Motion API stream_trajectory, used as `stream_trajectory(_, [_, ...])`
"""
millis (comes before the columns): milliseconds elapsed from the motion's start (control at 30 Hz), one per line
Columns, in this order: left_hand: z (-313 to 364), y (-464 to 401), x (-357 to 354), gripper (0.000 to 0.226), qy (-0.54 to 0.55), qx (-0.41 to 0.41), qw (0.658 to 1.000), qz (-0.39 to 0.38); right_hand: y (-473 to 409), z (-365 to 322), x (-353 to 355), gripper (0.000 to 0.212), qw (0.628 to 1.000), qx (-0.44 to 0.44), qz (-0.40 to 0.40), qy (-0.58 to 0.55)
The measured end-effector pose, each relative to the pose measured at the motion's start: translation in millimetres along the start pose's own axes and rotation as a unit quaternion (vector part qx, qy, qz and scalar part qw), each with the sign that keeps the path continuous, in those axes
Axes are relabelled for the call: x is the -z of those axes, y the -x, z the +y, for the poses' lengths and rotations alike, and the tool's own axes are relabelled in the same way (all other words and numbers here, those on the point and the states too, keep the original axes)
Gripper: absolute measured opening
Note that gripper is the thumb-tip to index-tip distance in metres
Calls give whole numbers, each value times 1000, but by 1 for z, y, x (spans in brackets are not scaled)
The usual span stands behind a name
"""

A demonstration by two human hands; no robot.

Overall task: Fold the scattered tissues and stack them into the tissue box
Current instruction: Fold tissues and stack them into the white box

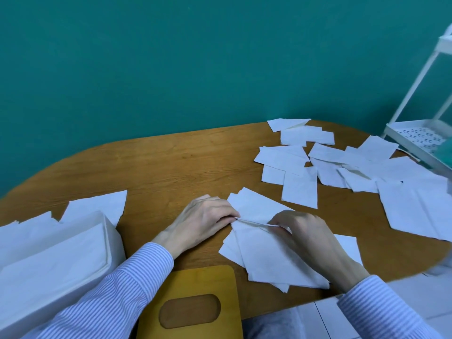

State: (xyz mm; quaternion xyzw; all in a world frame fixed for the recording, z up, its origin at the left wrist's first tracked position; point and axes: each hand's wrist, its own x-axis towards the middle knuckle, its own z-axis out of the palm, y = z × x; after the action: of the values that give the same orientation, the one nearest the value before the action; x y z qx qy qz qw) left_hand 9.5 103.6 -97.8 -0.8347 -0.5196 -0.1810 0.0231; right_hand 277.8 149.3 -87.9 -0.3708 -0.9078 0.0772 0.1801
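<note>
A white tissue (264, 250) lies in front of me on the wooden table (156, 172), raised along a fold line in its middle. My left hand (200, 221) pinches the left end of that fold. My right hand (303, 236) pinches the right end. More white tissue sheets lie under it. The white tissue box (56, 260) stands at the near left, open on top, with folded tissues inside. Its wooden lid (193, 304) with an oval slot lies at the front edge between my arms. Several unfolded tissues (342, 162) are scattered at the far right.
A few tissues (97, 206) lie behind the box at the left. A white metal shelf cart (420, 133) stands past the table's right end. A teal wall runs behind the table. Bare wood shows in the middle and far left.
</note>
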Motion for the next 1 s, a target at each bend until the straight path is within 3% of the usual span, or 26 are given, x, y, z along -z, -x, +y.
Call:
stream_trajectory(133, [16, 6, 4, 21, 17, -21, 1000, 10, 12, 9, 7, 10, 1000, -2, 23, -9])
stream_trajectory(300, [31, 13, 9, 21, 47, -47, 997, 32, 33, 16, 15, 9, 999, 15, -5, -33])
stream_trajectory(567, [34, 16, 13, 20, 79, -15, 995, 54, 36, 3, 16, 5, 998, 23, 16, -53])
stream_trajectory(667, [36, 0, 25, 19, 88, 24, 991, 94, 24, -3, 23, 5, 991, -22, 24, -132])
stream_trajectory(800, [34, -34, 52, 14, 134, 70, 976, 154, 0, -6, 48, 8, 953, -107, 39, -282])
stream_trajectory(900, [21, -58, 53, 13, 153, 124, 975, 101, -18, 0, 55, 6, 933, -156, 18, -324])
stream_trajectory(1000, [8, -72, 37, 12, 175, 175, 969, 29, -32, 12, 42, 9, 939, -200, -33, -277])
